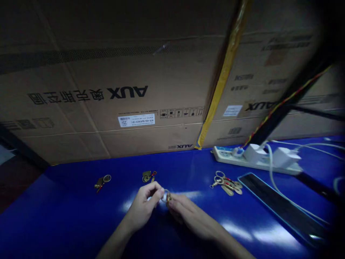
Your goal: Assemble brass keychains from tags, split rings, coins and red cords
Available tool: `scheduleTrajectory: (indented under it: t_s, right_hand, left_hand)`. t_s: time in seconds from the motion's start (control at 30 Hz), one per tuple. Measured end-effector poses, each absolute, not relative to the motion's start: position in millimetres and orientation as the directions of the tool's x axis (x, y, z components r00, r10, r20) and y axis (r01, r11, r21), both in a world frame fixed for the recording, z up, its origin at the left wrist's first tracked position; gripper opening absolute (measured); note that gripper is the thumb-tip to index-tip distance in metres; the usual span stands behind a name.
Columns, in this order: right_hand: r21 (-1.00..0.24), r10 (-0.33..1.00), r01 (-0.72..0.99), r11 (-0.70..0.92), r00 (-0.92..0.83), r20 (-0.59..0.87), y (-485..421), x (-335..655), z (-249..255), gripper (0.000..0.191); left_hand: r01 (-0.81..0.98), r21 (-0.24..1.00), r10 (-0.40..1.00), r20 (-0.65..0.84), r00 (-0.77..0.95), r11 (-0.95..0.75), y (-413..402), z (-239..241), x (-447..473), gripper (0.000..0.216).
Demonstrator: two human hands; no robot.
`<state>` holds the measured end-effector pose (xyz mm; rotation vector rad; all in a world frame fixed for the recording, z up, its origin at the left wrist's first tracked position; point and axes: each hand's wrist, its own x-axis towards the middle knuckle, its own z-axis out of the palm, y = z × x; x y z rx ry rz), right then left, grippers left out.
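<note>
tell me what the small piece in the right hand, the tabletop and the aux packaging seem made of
Small piece: probably brass-toned metal, from its yellowish glint, though partly hidden.
Tabletop: smooth, glossy blue, perhaps plastic or paint, given bright reflections.
AUX packaging: matt brown cardboard, by its creases and printing.

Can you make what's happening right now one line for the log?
right hand: gripping gold-coloured trinket | left hand: close beside it, grip unclear | on blue table: other trinkets, phone, power strip
</note>
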<state>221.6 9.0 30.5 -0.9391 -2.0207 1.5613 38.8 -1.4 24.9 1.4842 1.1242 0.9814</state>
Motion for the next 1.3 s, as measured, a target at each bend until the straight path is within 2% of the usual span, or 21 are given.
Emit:
scheduleTrajectory:
  t_s: [0.17, 0.33, 0.47, 0.53, 0.57, 0.63, 0.7, 0.73, 0.8, 0.9, 1.07, 1.2, 1.3]
  right_hand:
    - [-0.814, 0.734, 0.432, 0.388, -0.679, -0.010, 11.3, 223.9, 36.7, 0.031]
    - [-0.823, 0.737, 0.403, 0.400, -0.675, 0.028, 10.9, 224.2, 35.4, 0.026]
    - [-0.815, 0.751, 0.405, 0.415, -0.658, 0.055, 12.1, 224.9, 34.5, 0.027]
    - [-0.777, 0.765, 0.461, 0.429, -0.642, 0.042, 13.9, 225.9, 31.7, 0.028]
    - [-0.750, 0.775, 0.496, 0.437, -0.631, 0.033, 14.7, 226.4, 29.8, 0.028]
    - [-0.698, 0.791, 0.556, 0.450, -0.612, 0.023, 16.3, 227.2, 25.8, 0.028]
    - [-0.665, 0.792, 0.581, 0.469, -0.611, 0.024, 17.3, 227.5, 22.1, 0.027]
    - [-0.652, 0.789, 0.589, 0.479, -0.614, 0.025, 17.6, 227.5, 20.4, 0.026]
    - [-0.618, 0.786, 0.609, 0.497, -0.618, 0.023, 17.9, 227.3, 17.4, 0.025]
    - [-0.541, 0.789, 0.655, 0.528, -0.613, 0.027, 18.1, 227.5, 14.2, 0.024]
    - [-0.480, 0.777, 0.679, 0.556, -0.629, 0.010, 18.4, 228.1, 14.1, 0.026]
    - [-0.528, 0.769, 0.657, 0.538, -0.639, -0.013, 18.7, 227.6, 16.5, 0.026]
    - [-0.559, 0.766, 0.634, 0.534, -0.643, 0.002, 18.5, 227.2, 17.3, 0.025]
  left_hand:
    - [0.074, 0.997, 0.975, -0.045, 0.220, 0.030, 3.0, 21.5, 40.1, 0.037]
    - [-0.136, 0.950, 0.936, -0.242, 0.254, 0.283, 4.4, 18.6, 42.6, 0.036]
    - [-0.175, 0.918, 0.912, -0.300, 0.281, 0.356, 5.4, 15.0, 40.2, 0.036]
    - [-0.059, 0.956, 0.933, -0.264, 0.246, 0.286, 5.4, 15.1, 37.6, 0.035]
    - [0.044, 0.980, 0.960, -0.200, 0.194, 0.195, 5.0, 16.1, 36.2, 0.032]
    - [0.305, 0.949, 0.991, 0.043, 0.126, -0.080, 3.0, 19.4, 33.3, 0.023]
    - [0.508, 0.782, 0.932, 0.295, 0.210, -0.362, 0.2, 22.8, 30.8, 0.013]
    - [0.566, 0.674, 0.880, 0.370, 0.297, -0.475, -1.1, 23.8, 29.9, 0.012]
    - [0.627, 0.470, 0.782, 0.426, 0.455, -0.621, -2.7, 23.6, 29.2, 0.015]
    - [0.666, 0.253, 0.697, 0.436, 0.569, -0.702, -2.2, 18.7, 29.9, 0.014]
    - [0.678, 0.086, 0.646, 0.412, 0.643, -0.730, -1.6, 11.6, 34.2, 0.009]
    - [0.695, 0.032, 0.623, 0.475, 0.622, -0.718, -3.5, 10.6, 39.2, 0.012]
    - [0.709, 0.084, 0.633, 0.534, 0.561, -0.700, -3.0, 9.8, 40.7, 0.012]
